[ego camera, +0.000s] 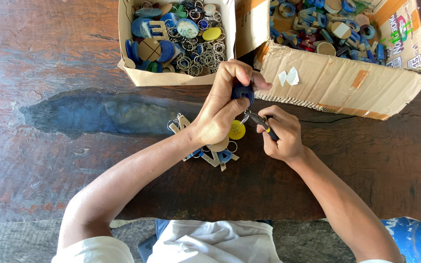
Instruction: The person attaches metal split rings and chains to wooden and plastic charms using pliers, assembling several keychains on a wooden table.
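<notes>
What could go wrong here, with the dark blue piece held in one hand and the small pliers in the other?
1. The left hand pinches the dark blue piece in the air; the pliers in the right hand might slip and nip a finger.
2. The metal ring is tiny; if dropped, it might get lost among the finished keychains on the wooden table.

Your left hand (220, 114) pinches a glossy dark-blue plastic tag (242, 92) over a worn, matt wooden desk (54, 160), while at the top of the frame two rough brown cardboard boxes (337, 83) hold shiny metal rings (205, 53) and smooth painted pieces.
</notes>
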